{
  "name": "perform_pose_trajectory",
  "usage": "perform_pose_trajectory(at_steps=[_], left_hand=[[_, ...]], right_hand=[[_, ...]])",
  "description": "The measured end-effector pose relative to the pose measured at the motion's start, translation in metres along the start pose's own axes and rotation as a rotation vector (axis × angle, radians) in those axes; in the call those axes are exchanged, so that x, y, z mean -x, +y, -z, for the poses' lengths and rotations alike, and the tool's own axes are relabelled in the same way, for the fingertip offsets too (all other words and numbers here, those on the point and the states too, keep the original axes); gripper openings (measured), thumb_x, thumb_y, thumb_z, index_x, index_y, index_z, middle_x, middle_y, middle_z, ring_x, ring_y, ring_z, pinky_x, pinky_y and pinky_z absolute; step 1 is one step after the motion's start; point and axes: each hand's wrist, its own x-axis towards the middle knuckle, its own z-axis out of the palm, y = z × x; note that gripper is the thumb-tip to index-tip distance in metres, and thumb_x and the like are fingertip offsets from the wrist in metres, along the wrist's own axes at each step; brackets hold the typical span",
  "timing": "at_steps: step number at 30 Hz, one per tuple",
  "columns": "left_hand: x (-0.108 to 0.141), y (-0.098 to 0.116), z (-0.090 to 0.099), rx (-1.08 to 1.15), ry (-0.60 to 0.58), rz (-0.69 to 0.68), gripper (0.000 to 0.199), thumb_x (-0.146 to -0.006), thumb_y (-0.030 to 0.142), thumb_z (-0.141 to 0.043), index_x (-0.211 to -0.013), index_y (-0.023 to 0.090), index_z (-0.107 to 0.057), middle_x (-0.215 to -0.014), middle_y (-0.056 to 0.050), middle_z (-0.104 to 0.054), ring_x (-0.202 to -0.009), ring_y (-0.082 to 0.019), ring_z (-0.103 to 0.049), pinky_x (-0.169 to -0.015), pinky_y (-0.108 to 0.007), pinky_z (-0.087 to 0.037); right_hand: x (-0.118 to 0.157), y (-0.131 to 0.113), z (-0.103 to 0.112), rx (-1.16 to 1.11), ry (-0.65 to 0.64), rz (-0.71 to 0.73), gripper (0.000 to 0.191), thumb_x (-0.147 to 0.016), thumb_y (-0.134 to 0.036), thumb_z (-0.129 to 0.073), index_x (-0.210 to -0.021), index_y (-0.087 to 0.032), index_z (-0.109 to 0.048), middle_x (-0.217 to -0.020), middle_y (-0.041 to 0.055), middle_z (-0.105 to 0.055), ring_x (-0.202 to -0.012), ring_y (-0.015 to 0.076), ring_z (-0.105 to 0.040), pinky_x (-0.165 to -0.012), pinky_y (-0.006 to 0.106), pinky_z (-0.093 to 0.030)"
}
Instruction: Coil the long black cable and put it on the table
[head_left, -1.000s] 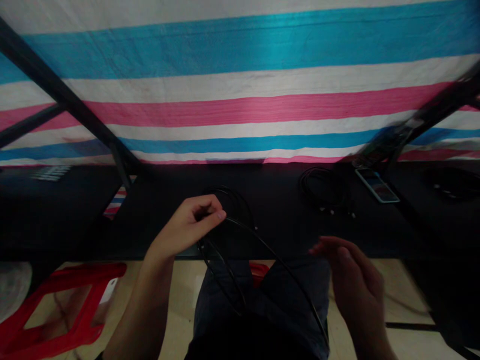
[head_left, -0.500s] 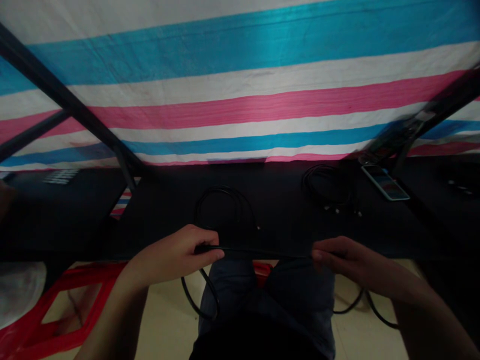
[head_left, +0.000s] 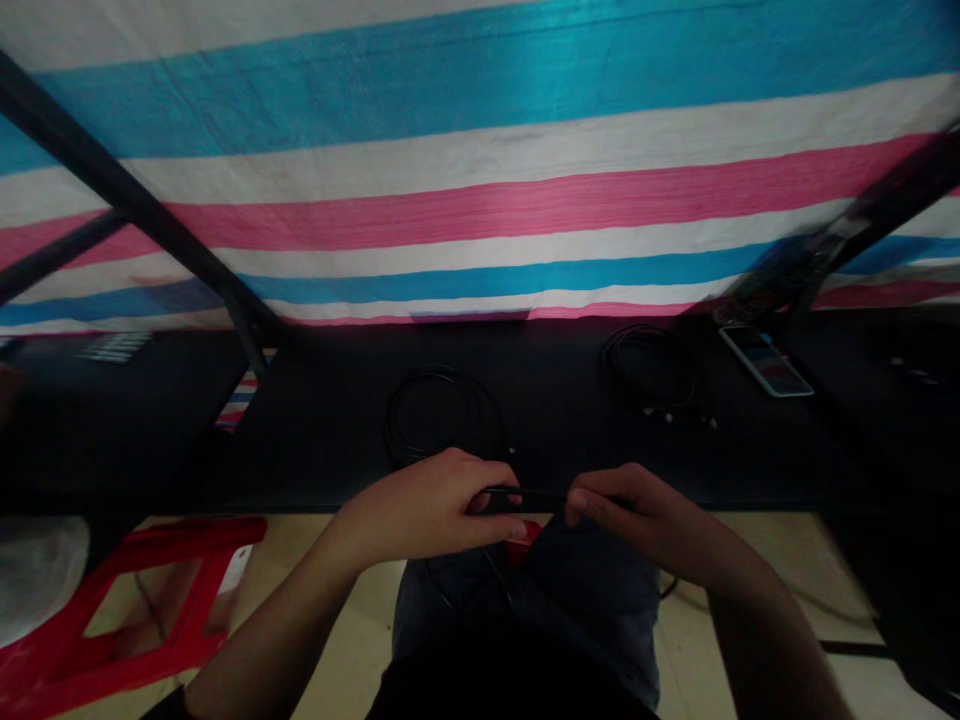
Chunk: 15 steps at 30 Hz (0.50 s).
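While the striped sheet (head_left: 480,190) hung behind the black worktop (head_left: 555,410), the left hand (head_left: 442,505) and right hand (head_left: 637,515) met at its near edge, each grip pinched shut on the black cable (head_left: 536,495) stretched short between them. Its slack dropped into darkness over the lap, hard to trace. Two more cable coils (head_left: 439,415) and one phone (head_left: 765,360) lay beyond.

A black table (head_left: 337,440) carries two coiled cables (head_left: 439,415) (head_left: 649,370) and a phone (head_left: 765,362).
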Motion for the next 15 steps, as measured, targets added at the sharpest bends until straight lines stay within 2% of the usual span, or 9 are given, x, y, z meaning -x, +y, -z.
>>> perform_pose_trajectory(at_steps=[4,6,8,10,12,15], left_hand=[[0.009,-0.002,-0.002,0.013,-0.076,0.035,0.057,-0.081,0.052,-0.078,-0.130,0.027,-0.065,-0.078,0.003,-0.062,-0.067,-0.015,-0.059,-0.054,-0.022,-0.037],[0.012,-0.004,-0.006,-0.036,-0.114,0.003,0.072,-0.077,0.045,-0.082,-0.143,0.031,-0.056,-0.087,0.001,-0.067,-0.076,-0.018,-0.064,-0.059,-0.024,-0.042],[0.011,-0.006,-0.011,-0.090,-0.101,-0.064,0.077,-0.083,0.029,-0.077,-0.152,0.038,-0.044,-0.103,-0.002,-0.071,-0.089,-0.021,-0.067,-0.069,-0.026,-0.047],[0.006,-0.007,-0.015,-0.108,-0.057,-0.099,0.074,-0.089,0.015,-0.064,-0.154,0.040,-0.039,-0.113,-0.003,-0.072,-0.096,-0.021,-0.069,-0.076,-0.028,-0.049],[-0.002,-0.007,-0.017,-0.141,0.002,-0.056,0.060,-0.091,0.014,-0.058,-0.148,0.031,-0.049,-0.111,-0.005,-0.074,-0.094,-0.022,-0.071,-0.075,-0.029,-0.049],[-0.012,-0.007,-0.016,-0.277,0.033,-0.006,0.023,-0.093,0.018,-0.056,-0.109,0.020,-0.072,-0.092,-0.006,-0.076,-0.084,-0.023,-0.072,-0.069,-0.030,-0.048]], right_hand=[[-0.004,0.009,0.004,0.052,-0.004,-0.027,0.052,-0.098,-0.058,-0.051,-0.066,-0.017,-0.063,-0.058,-0.0034,-0.045,-0.056,0.0109,-0.037,-0.052,0.025,-0.028],[-0.004,0.014,0.007,0.075,-0.023,-0.042,0.052,-0.098,-0.056,-0.052,-0.065,-0.017,-0.062,-0.057,-0.0036,-0.044,-0.055,0.0108,-0.037,-0.051,0.025,-0.028],[-0.003,0.018,0.009,0.097,-0.027,-0.062,0.052,-0.097,-0.056,-0.051,-0.064,-0.017,-0.061,-0.056,-0.0037,-0.043,-0.054,0.0109,-0.036,-0.051,0.025,-0.027],[-0.001,0.022,0.011,0.110,-0.014,-0.082,0.053,-0.097,-0.058,-0.051,-0.063,-0.018,-0.060,-0.056,-0.0036,-0.043,-0.054,0.0110,-0.036,-0.050,0.025,-0.026],[0.000,0.024,0.011,0.124,0.004,-0.108,0.053,-0.096,-0.059,-0.051,-0.063,-0.018,-0.060,-0.055,-0.0037,-0.043,-0.053,0.0110,-0.036,-0.050,0.025,-0.026],[0.001,0.025,0.005,0.179,0.009,-0.140,0.052,-0.096,-0.056,-0.052,-0.060,-0.019,-0.058,-0.054,-0.0034,-0.043,-0.052,0.0109,-0.035,-0.049,0.026,-0.024]])
